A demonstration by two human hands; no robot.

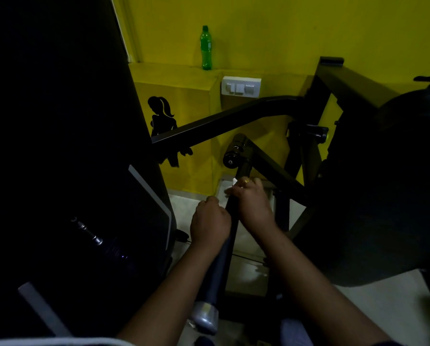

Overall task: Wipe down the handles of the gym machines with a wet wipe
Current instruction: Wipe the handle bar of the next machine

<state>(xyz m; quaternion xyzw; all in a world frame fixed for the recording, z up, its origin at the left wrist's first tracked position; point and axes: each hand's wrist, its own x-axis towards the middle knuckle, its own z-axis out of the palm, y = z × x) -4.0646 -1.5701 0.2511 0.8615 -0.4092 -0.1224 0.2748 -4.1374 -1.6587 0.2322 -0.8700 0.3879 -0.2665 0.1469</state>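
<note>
A long dark tubular handle (221,265) with a dull silver end cap is seen running from 6 o'clock in the view up towards the centre, tilted slightly to 1 o'clock. It belongs to a black steel gym machine frame (234,116) whose arms cross the middle of the view.

The left hand (210,222) is held at the middle of the handle, on its 9 o'clock side, with the fingers curled into a closed grip on the bar. The right hand (252,201), on which a gold ring is worn, is placed just above it at 1 o'clock, on the upper part of the handle. Its fingers are wrapped round the bar and a crumpled white wet wipe (230,188) is pinched beneath them against the handle; only small white edges of the wipe are shown at the 10 o'clock side of the knuckles.

A black cylindrical roller pad (234,152) is mounted beyond the right hand at 12 o'clock. A green plastic bottle (206,47) is stood upright on a yellow ledge (174,71) at 12 o'clock in the view. A white switch plate (241,86) is fixed to the yellow wall (284,33) just below, at 5 o'clock from the bottle, and a black figure silhouette sticker (162,118) is seen at 7 o'clock from it.
</note>
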